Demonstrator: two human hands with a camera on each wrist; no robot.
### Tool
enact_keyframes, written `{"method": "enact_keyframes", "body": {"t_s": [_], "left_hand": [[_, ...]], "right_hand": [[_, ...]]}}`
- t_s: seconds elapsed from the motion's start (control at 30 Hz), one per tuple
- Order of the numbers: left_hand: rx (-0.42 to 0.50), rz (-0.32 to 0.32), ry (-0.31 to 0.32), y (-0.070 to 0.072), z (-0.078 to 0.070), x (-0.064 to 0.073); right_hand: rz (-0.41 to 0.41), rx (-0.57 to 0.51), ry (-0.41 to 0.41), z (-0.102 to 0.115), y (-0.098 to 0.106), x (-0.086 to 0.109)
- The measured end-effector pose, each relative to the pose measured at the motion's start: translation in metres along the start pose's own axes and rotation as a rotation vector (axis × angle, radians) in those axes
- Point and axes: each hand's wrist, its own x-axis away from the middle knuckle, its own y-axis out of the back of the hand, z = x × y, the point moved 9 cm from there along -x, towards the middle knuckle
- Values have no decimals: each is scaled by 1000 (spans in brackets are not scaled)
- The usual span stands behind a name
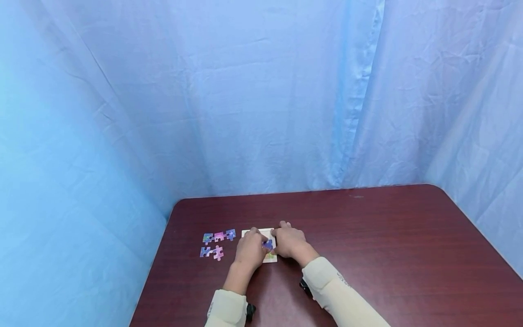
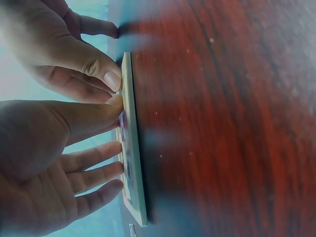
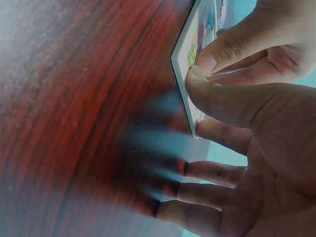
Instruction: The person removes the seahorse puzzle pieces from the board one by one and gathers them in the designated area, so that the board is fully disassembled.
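Board: pale, thin, flat on the dark red table, near its left side; flanked by both hands, its far rim left in sight between them.

Piece: blue-purple, lying on the board, framed between the two thumbs; partly covered by the left hand. A green-and-yellow patch is seen nearer the near rim.

Left hand: laid over the left part of the board; thumb stretched toward the piece, three fingers extended, their tips set at the board. The index finger is mostly hidden in the left wrist view; whether the piece is pinched cannot be told.

Right hand: placed at the right edge; thumb set down on the board, index fingertip brought to its rim, the other fingers spread straight onto the table. Nothing is seen clasped. The two thumb tips are placed close together.

Loose pieces: five, blue, purple and pink, laid left of the board in two rows, three far and two near.

Also listed: cream sleeves on both arms; blue curtain, hung behind the table.
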Motion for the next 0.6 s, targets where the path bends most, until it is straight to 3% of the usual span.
{"method": "enact_keyframes", "body": {"t_s": [0.23,0.6], "left_hand": [[9,-23,41,2,2,-4],[43,-4,60,-1,5,-6]], "right_hand": [[-5,-11,2,1,0,0],[-4,-11,-1,-2,-1,-1]]}}
